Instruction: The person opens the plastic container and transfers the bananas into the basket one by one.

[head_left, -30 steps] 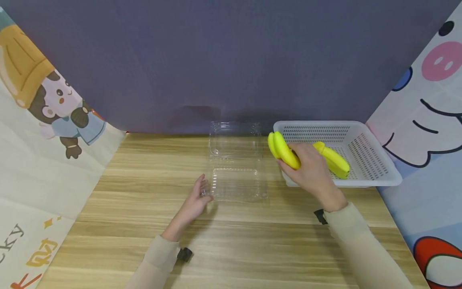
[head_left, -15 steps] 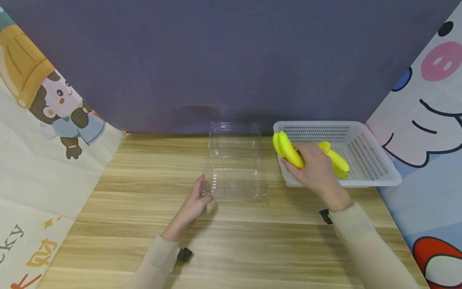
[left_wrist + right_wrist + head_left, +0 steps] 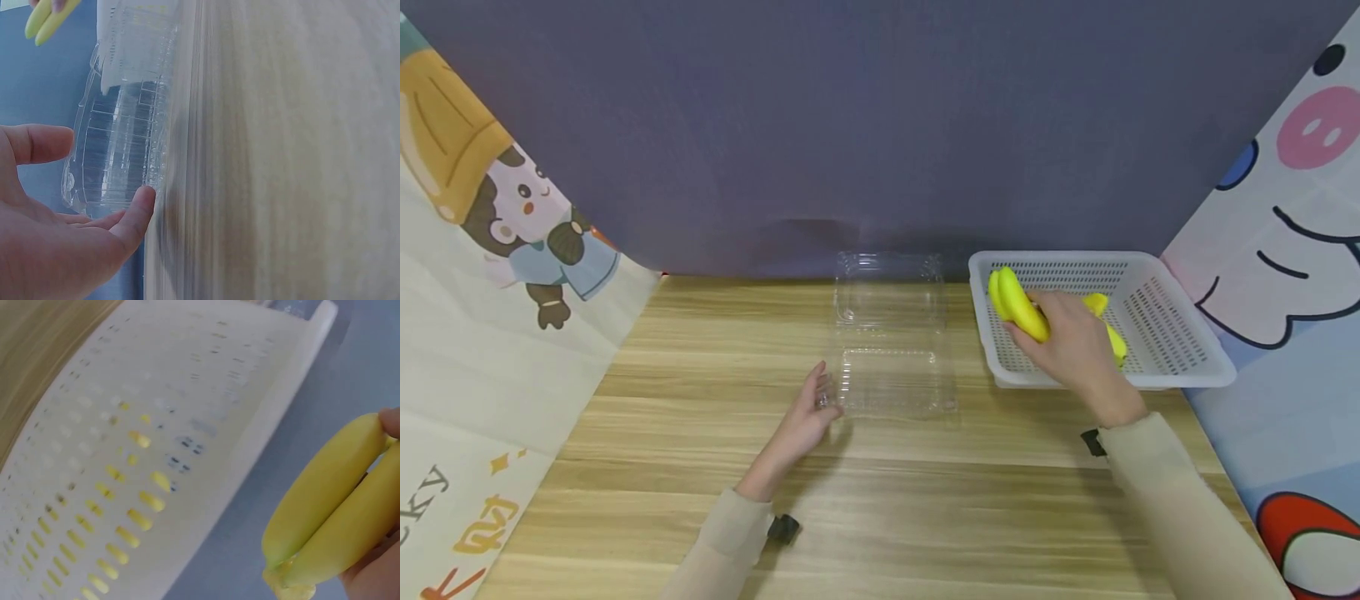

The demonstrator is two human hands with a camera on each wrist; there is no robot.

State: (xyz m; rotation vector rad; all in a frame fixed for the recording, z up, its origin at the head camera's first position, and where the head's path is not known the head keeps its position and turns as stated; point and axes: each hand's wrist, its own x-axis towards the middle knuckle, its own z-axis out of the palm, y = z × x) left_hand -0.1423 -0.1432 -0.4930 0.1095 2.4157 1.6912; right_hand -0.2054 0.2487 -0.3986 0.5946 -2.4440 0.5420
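My right hand (image 3: pixel 1071 346) grips a small bunch of yellow bananas (image 3: pixel 1019 307) above the left part of the white plastic basket (image 3: pixel 1197 371). In the right wrist view two of these bananas (image 3: pixel 331 494) show beside the basket's slotted wall (image 3: pixel 206 481). More yellow bananas (image 3: pixel 1117 343) lie in the basket, partly hidden by that hand. My left hand (image 3: pixel 800 427) is at the left side of a clear plastic clamshell box (image 3: pixel 889 353), whose lid is folded back. In the left wrist view its thumb and fingers are spread around the box's near corner (image 3: pixel 112 156).
Wood-grain table (image 3: pixel 880 517) lies under everything. A dark grey-blue panel (image 3: pixel 880 133) rises behind the box and basket. Cartoon-printed cloths stand at the left (image 3: pixel 467 350) and right (image 3: pixel 1300 250).
My right hand has moved right with the bananas, from the basket's left rim to above its inside. It now covers more of the bananas lying there. Left hand and clear box have stayed put.
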